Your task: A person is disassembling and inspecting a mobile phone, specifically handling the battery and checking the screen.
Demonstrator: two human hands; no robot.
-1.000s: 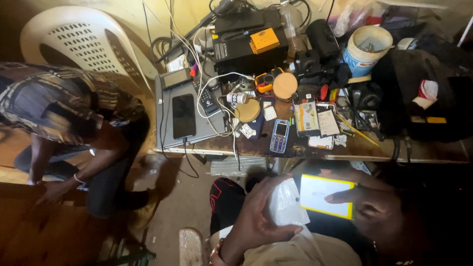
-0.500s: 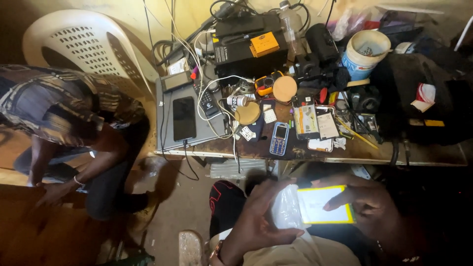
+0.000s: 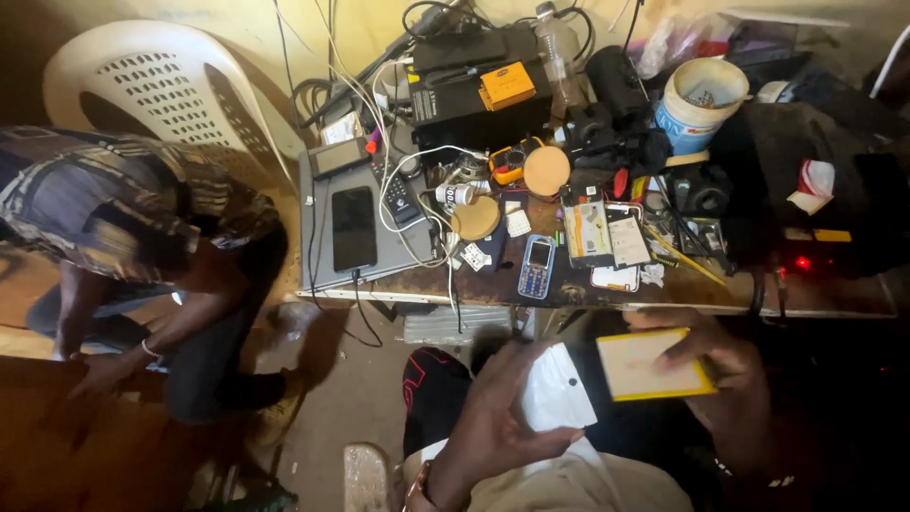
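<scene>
a cluttered workbench [image 3: 720, 289] spans the upper right of the frame, and a white plastic chair [image 3: 142, 85] stands at upper left above a crouching person [image 3: 123, 228] in a patterned shirt. a grey laptop [image 3: 327, 251] lies at the bench's left end with a black phone [image 3: 354, 228] on it; a blue keypad phone [image 3: 536, 266] sits near the front edge. low in the frame, your left hand [image 3: 493, 427] curls its fingers around a clear plastic sleeve [image 3: 559, 398], while your right hand [image 3: 720, 379] pinches a yellow-edged flat box [image 3: 649, 365] just beside it.
</scene>
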